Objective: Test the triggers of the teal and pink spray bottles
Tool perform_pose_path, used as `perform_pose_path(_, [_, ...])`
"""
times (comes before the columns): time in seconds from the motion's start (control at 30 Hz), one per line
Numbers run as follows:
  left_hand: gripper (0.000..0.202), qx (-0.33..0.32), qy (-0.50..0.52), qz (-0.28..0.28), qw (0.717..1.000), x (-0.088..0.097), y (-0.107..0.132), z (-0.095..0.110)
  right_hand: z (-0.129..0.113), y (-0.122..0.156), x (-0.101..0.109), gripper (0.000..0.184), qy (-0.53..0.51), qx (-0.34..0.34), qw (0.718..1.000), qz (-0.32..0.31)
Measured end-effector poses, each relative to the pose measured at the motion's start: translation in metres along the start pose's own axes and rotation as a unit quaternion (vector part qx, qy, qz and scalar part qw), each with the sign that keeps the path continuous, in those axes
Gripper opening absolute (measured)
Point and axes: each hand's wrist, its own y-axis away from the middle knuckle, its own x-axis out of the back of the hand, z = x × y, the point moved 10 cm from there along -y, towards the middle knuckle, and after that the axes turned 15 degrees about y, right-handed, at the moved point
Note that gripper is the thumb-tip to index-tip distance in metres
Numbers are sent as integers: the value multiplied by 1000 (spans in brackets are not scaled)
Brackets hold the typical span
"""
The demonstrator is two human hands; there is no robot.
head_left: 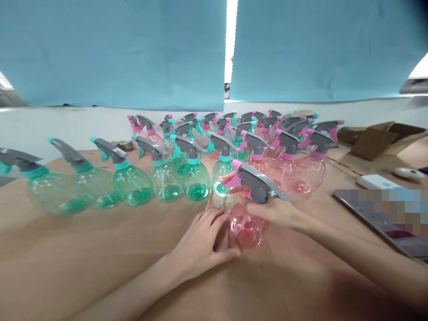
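A clear pink spray bottle (246,231) with a grey and pink trigger head stands upright on the table in front of me. My right hand (272,211) is wrapped around its neck from the right, just under the head, with some fingers hidden behind it. My left hand (203,238) rests on the tabletop at the bottle's left side, fingers stretched out and thumb apart, close to its base. Whether the left fingertips touch the bottle I cannot tell. Just behind is a green spray bottle (196,180) in a row of similar green ones with turquoise collars.
More pink spray bottles (301,176) stand behind on the right, with several mixed ones further back. At the right lie a phone-like dark device (368,223), a white box (377,182), a mouse (408,173) and an open cardboard box (374,140). Blue sheets hang behind the table.
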Motion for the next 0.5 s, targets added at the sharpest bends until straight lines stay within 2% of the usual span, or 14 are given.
perform_pose_path(0.1, [66, 8, -40, -6, 999, -3, 2, -2, 7, 0, 8, 37, -61, -15, 998, 17])
perform_pose_path(0.23, [64, 12, -55, -7, 998, -4, 3, -1, 12, 1, 16, 12, -61, -47, 997, 30])
perform_pose_path(0.5, [60, 21, -60, -10, 998, -2, 2, 0, 21, 4, 3, 24, -104, -89, 990, -26])
